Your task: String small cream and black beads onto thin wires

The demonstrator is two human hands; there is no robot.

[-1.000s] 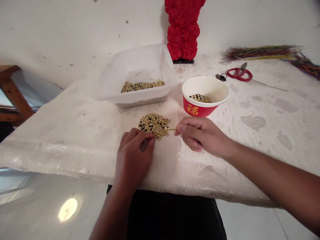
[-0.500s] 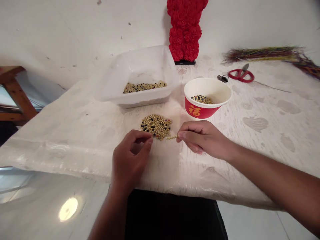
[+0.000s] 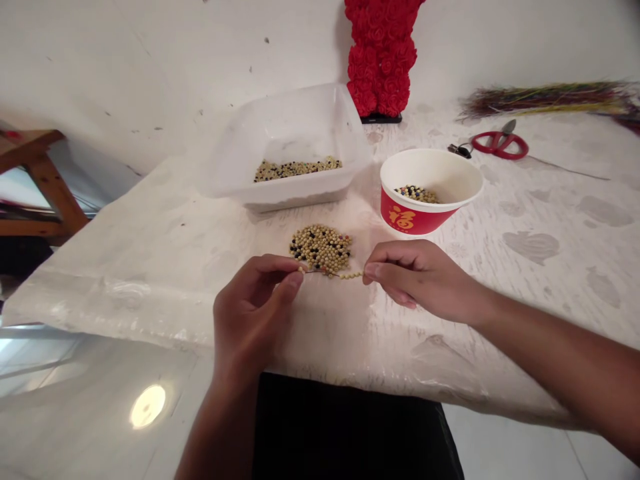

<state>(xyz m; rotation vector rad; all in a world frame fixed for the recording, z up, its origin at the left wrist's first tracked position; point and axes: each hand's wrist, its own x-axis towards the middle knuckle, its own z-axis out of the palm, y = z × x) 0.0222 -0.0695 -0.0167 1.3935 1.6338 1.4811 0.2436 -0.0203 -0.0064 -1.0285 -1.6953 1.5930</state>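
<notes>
At far left, past a wooden frame (image 3: 47, 183), the plastic-covered table (image 3: 150, 220) runs to its front edge, with open sheet in front of your hands. Your left hand (image 3: 253, 310) is closed in a pinch on the thin end of a beaded thread (image 3: 333, 273). Your right hand (image 3: 415, 277) pinches the other end, and the thread lies along the near side of a bead pile (image 3: 320, 250). Behind it stands a plastic tub (image 3: 300, 197) holding more beads (image 3: 297, 170). To the right are a red paper bowl (image 3: 415, 220), red scissors (image 3: 500, 145) and a bundle of colored strands (image 3: 545, 100), with open tabletop around them.
</notes>
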